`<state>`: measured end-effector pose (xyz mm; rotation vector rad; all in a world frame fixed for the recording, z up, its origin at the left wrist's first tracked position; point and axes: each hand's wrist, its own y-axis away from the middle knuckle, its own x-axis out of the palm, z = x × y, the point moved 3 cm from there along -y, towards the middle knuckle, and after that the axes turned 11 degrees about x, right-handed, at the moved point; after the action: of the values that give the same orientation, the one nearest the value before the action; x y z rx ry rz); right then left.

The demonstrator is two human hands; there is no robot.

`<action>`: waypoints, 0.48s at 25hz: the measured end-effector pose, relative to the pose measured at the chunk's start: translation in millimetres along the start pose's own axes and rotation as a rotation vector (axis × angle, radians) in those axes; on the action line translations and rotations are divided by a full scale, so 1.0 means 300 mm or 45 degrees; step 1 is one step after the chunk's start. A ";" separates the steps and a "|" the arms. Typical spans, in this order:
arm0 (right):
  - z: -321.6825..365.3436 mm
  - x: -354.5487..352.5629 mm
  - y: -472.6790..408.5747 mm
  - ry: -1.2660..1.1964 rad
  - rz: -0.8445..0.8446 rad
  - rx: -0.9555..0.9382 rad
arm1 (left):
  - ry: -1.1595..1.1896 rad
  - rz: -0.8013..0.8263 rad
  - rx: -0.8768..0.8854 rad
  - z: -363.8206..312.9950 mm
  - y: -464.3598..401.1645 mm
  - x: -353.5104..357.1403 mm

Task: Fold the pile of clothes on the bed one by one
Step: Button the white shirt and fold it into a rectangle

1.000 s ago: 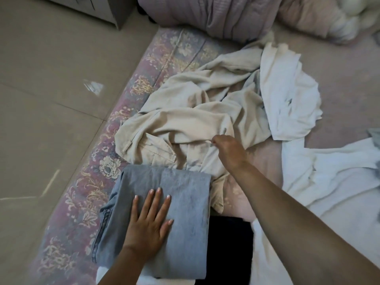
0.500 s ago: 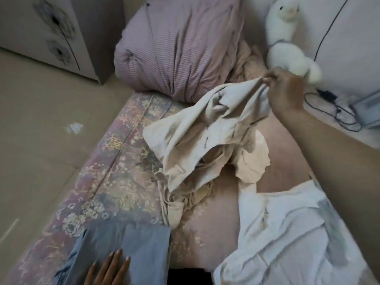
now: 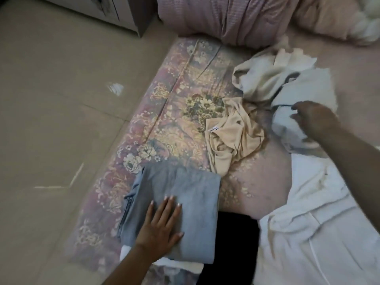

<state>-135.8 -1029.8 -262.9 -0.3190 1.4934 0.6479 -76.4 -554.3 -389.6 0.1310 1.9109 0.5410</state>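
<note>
Left hand point(image 3: 162, 225) lies flat, palm down, on the folded grey garment point(image 3: 181, 210) at the near left of the bed point(image 3: 174, 112); fingers straight and slightly spread, pressing the cloth, gripping nothing. Grey garment sits on top of a white folded piece point(image 3: 185, 265) whose edge peeks out below it; a black folded piece point(image 3: 232, 249) lies just beside it on the right, touching.

Right hand point(image 3: 314, 120) reaches out over the far right of the bed, at a crumpled white and pale blue garment point(image 3: 292, 128); fingers loosely curled down toward the cloth, blurred by motion; cannot tell if they have hold of it or only touch it.

Unfolded pile sits in the middle to far right: a small tan garment point(image 3: 232, 134) with a label, crumpled, lying alone on the floral bedspread between the grey garment and the right hand; a cream garment point(image 3: 265, 81) bunched further back, touching the white and pale blue one. A large white garment point(image 3: 320, 223) spreads across the near right, under the right forearm.

A striped pink quilt point(image 3: 226, 17) is heaped at the far end of the bed; a pale pink blanket point(image 3: 320, 21) lies beside it. Tiled floor point(image 3: 51, 120) to the left; corner of a cabinet point(image 3: 123, 11) at top left.
</note>
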 end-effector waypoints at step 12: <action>0.394 0.667 0.276 0.320 0.414 -0.315 | -0.123 -0.264 0.070 0.007 0.039 0.108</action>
<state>-96.8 -856.2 -433.6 -0.3597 1.7256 1.0890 -89.4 -532.3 -412.7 -0.0056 1.8203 0.3369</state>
